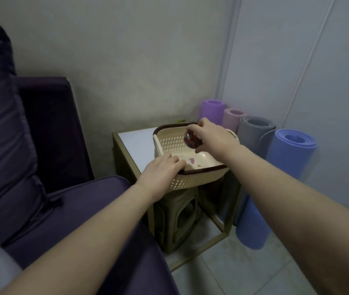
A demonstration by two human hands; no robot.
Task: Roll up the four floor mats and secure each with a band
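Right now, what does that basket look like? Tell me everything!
The basket is cream plastic with rows of little holes in its walls, a dark brown rim and a side handle. It sits on the white-topped side table. The left hand holds its near rim; the right hand holds a dark red round thing above it. A small pink bit lies inside.

Corner of a home living room: a purple cushioned sofa [62,209] against a plain wall [126,60], a small metal-framed table [135,143] with a stool [175,216] beneath, tiled floor [244,269], rolled mats [252,133] standing upright in the corner.
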